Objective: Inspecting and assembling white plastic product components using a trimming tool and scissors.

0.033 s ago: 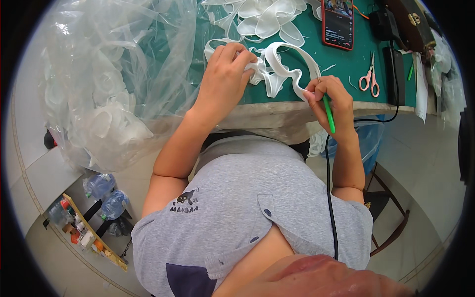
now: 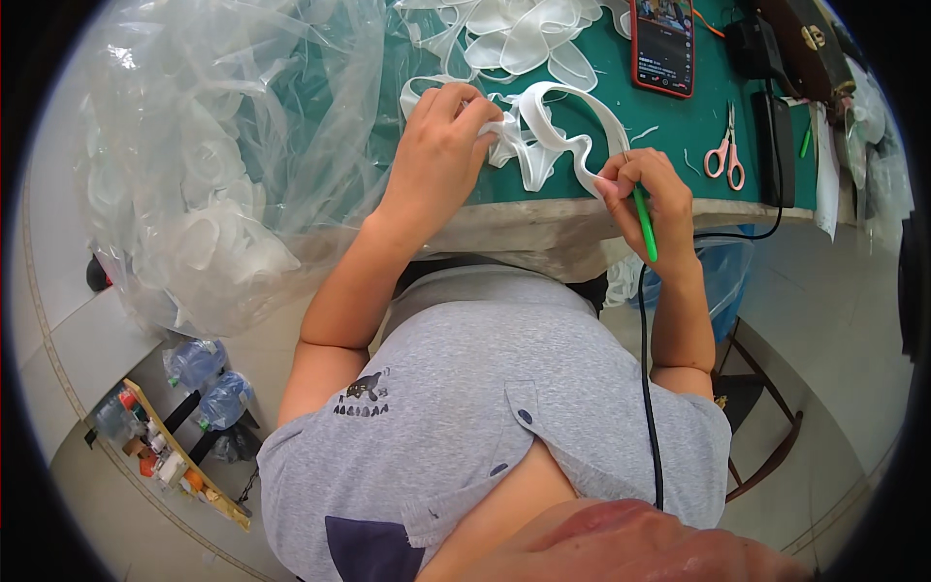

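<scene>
My left hand is closed on a bunch of folded white ribbon loops at the near edge of the green table. The ribbon arcs over to my right hand, which pinches its other end. That same hand also holds a thin green pen-like tool. A black cord runs from the tool down past my grey shirt. Its tip is hidden inside my fingers.
A large clear plastic bag of white ribbon flowers covers the table's left side. More ribbon loops, a red-cased phone, pink scissors and a black bar lie behind. Below are water bottles and a stool.
</scene>
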A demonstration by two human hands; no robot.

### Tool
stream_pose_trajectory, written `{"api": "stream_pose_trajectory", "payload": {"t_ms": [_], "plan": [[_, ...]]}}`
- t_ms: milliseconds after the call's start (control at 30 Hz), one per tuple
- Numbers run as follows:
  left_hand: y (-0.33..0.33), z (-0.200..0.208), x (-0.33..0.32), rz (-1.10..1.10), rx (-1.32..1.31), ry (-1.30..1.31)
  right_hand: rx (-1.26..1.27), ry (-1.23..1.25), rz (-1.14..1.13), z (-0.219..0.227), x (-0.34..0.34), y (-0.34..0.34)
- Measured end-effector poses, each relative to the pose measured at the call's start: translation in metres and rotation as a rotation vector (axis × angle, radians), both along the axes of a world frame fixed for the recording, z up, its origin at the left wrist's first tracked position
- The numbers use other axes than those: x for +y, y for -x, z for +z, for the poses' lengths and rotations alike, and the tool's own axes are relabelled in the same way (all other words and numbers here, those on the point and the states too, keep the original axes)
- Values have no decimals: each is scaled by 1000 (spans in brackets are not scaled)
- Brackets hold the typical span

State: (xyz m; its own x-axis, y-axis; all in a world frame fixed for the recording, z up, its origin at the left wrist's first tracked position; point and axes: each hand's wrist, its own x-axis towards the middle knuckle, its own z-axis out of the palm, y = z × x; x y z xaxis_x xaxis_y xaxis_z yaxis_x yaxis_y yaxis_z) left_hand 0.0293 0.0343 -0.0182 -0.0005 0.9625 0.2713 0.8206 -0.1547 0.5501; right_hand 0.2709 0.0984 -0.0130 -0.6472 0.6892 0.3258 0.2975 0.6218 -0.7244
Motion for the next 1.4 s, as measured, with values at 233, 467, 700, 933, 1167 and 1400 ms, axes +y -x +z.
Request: {"api": "stream_pose_trajectory", "payload": {"t_ms": [233,467,700,933,1167,1400], "plan": [[8,17,7,107,-145,-29,113,108,-34,-9,-2,-1],[23,87,43,376,-149,-38,314,322,-72,-18,-3,-4],[54,111,120,381,222,-296,610,68,-180,14,-3,-24],[36,88,44,37,152,-96,534,20,-508,63,-36,-156],[69,66,-32,277,-215,272,-128,357,-908,83,-73,-177],[87,40,-58,465,113,-44,-371,507,-668,45,-63,-183]]}}
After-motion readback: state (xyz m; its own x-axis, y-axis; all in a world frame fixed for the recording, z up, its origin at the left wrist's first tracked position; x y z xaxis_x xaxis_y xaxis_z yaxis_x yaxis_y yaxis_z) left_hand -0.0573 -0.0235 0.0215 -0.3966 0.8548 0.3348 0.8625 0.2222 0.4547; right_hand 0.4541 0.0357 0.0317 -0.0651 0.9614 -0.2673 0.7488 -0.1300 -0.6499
